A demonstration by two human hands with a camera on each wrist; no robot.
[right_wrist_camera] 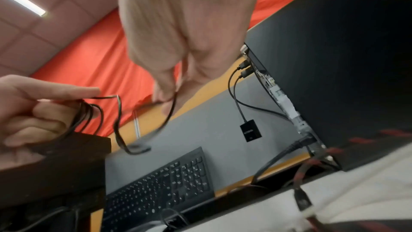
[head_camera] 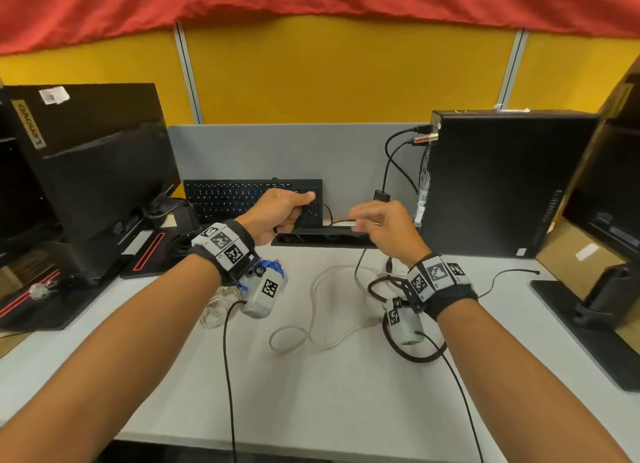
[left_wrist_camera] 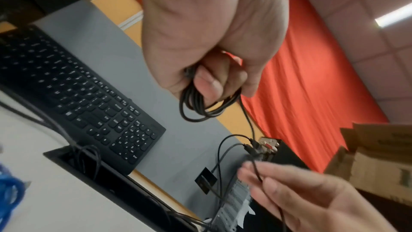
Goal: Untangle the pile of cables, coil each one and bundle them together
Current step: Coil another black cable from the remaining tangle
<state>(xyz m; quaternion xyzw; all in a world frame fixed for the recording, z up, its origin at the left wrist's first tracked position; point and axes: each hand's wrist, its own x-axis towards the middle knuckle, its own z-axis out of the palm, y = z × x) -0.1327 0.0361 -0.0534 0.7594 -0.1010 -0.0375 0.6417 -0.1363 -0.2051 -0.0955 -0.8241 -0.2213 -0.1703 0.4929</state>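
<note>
Above the back edge of the desk (head_camera: 311,393), near the keyboard (head_camera: 252,199), a thin black cable (left_wrist_camera: 207,107) is being wound. The left hand (head_camera: 280,213) has its fingers and thumb curled round several finished loops of it, while the right hand (head_camera: 384,227) pinches the free run of the same cable between thumb and fingertips (right_wrist_camera: 162,94), apparently feeding the next loop across. That coil looks partly made, with a length of cable not yet gathered.

Much seems left to do. Near the middle of the desk a white cable (head_camera: 318,310) lies loose in open curves. Just to its right, toward the right edge, a dark braided cable (head_camera: 412,355) sprawls under the right wrist, crossing other leads. At the left, beneath the left wrist, a blue cable (head_camera: 273,267) and a thin pale cable (head_camera: 216,306) lie bunched; whether either is properly coiled I cannot tell. Nothing appears bundled together yet.
</note>
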